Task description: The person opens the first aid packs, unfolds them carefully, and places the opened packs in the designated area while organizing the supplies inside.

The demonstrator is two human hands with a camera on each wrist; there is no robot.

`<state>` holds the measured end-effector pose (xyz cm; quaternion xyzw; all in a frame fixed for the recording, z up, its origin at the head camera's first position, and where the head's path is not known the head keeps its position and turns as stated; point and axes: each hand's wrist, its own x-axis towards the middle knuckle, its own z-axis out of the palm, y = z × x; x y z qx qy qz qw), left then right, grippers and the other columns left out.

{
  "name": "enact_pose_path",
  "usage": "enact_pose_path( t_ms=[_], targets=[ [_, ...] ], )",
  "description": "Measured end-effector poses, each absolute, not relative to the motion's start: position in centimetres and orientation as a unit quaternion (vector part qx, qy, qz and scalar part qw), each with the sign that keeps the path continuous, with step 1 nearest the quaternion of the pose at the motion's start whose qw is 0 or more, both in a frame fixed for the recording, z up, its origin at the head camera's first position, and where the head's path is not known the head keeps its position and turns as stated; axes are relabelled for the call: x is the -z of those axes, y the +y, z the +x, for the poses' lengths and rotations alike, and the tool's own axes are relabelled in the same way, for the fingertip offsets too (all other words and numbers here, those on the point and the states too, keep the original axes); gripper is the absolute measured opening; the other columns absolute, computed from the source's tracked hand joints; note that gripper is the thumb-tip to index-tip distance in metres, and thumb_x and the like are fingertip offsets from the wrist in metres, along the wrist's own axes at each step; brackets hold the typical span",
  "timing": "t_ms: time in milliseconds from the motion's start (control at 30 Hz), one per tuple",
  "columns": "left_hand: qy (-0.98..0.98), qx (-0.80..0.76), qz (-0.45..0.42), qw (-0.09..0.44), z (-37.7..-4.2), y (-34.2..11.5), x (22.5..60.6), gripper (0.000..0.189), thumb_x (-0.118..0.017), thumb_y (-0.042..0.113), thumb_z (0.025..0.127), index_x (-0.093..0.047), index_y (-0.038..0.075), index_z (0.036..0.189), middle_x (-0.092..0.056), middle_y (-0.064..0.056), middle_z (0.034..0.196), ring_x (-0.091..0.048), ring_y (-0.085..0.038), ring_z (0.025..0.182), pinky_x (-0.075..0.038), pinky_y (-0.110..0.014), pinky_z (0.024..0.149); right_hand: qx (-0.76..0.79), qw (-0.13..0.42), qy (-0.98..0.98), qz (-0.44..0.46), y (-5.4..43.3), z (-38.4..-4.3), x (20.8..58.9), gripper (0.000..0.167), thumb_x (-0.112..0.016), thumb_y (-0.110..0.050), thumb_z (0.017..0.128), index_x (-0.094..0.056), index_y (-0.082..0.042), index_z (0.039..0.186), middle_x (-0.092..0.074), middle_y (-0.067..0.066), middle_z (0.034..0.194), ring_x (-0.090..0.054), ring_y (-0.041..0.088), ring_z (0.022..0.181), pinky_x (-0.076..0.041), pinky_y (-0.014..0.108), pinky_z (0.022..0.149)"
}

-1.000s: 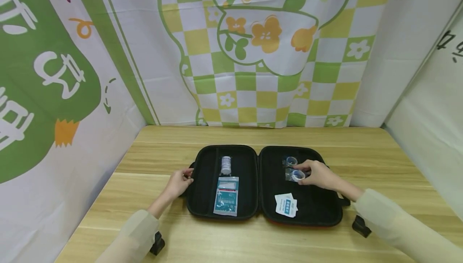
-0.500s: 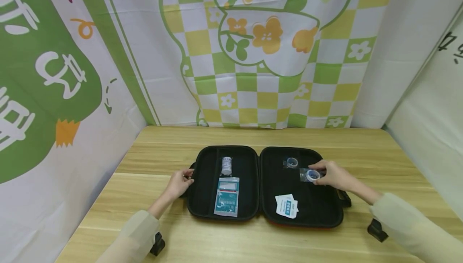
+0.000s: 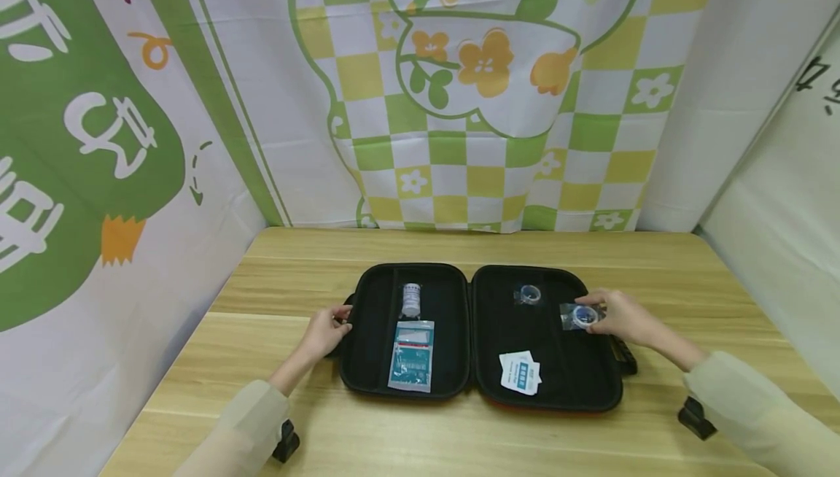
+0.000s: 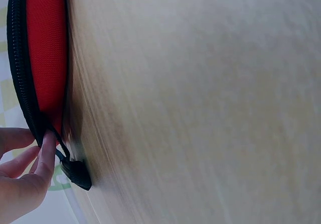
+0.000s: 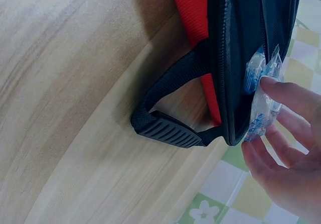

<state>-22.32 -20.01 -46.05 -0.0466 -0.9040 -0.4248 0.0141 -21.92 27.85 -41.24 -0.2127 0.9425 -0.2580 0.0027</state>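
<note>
A zippered case [image 3: 515, 382], black inside and red outside, lies unfolded on the table. My left hand [image 3: 327, 334] grips the rim of its left half; in the left wrist view the fingers [image 4: 46, 156] sit beside a black pull. Over the right half, my right hand [image 3: 622, 316] pinches a roll of tape [image 3: 583, 316] in a clear wrapper, also visible in the right wrist view as crinkled film [image 5: 264, 108]. Another wrapped tape roll [image 3: 529, 294] lies farther left in that half. Small white packets [image 3: 520, 373] lie near its front edge.
The left half holds a white bottle [image 3: 410, 300] and a teal-and-clear packet [image 3: 412, 357]. A black carrying handle [image 5: 170, 128] sticks out from the case's right side. Patterned cloth [image 3: 485, 171] hangs behind the wooden table [image 3: 394, 440].
My right hand has moved right with the wrapped tape roll, away from the other roll, towards the case's right edge. The left hand stays on the left rim.
</note>
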Motion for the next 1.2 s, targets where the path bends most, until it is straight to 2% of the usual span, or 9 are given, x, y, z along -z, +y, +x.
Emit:
enact_pose_path(
  t_ms=[267, 567, 933, 1200],
  targets=[
    [-0.904, 0.424, -0.048, 0.015, -22.3, -20.1, 46.0, 0.034, -0.058, -0.009, 0.077, -0.054, -0.013, 0.110, -0.058, -0.019, 0.091, -0.054, -0.019, 0.066, -0.046, -0.027, 0.057, 0.229, -0.010, 0.945, -0.234, 27.7, -22.3, 41.8, 0.039, -0.073, 0.003, 0.061, -0.062, 0.011, 0.097, -0.057, 0.031, 0.100, -0.054, 0.043, 0.090, -0.046, 0.047, 0.070],
    [-0.905, 0.423, -0.045, 0.017, -22.5, -20.1, 46.2, 0.033, -0.058, -0.010, 0.077, -0.055, -0.013, 0.110, -0.058, -0.019, 0.090, -0.054, -0.019, 0.066, -0.046, -0.028, 0.058, 0.213, -0.029, 0.941, -0.263, 27.1, -22.8, 42.6, 0.037, -0.074, 0.004, 0.057, -0.064, 0.011, 0.092, -0.061, 0.021, 0.089, -0.056, 0.036, 0.083, -0.045, 0.045, 0.068],
    [-0.906, 0.421, -0.046, 0.016, -22.5, -19.9, 46.0, 0.033, -0.058, -0.010, 0.077, -0.054, -0.013, 0.110, -0.058, -0.019, 0.091, -0.054, -0.018, 0.065, -0.046, -0.027, 0.058, 0.230, -0.016, 0.939, -0.255, 26.1, -23.3, 43.4, 0.038, -0.074, 0.002, 0.058, -0.064, 0.011, 0.093, -0.061, 0.019, 0.089, -0.056, 0.031, 0.081, -0.045, 0.039, 0.066],
    [-0.906, 0.421, -0.042, 0.017, -22.4, -19.9, 46.2, 0.033, -0.058, -0.010, 0.077, -0.055, -0.013, 0.110, -0.058, -0.019, 0.091, -0.053, -0.018, 0.065, -0.046, -0.026, 0.057, 0.256, -0.010, 0.938, -0.234, 25.2, -23.2, 43.8, 0.040, -0.074, 0.002, 0.058, -0.062, 0.013, 0.094, -0.061, 0.022, 0.090, -0.056, 0.036, 0.086, -0.045, 0.045, 0.071]
  ],
)
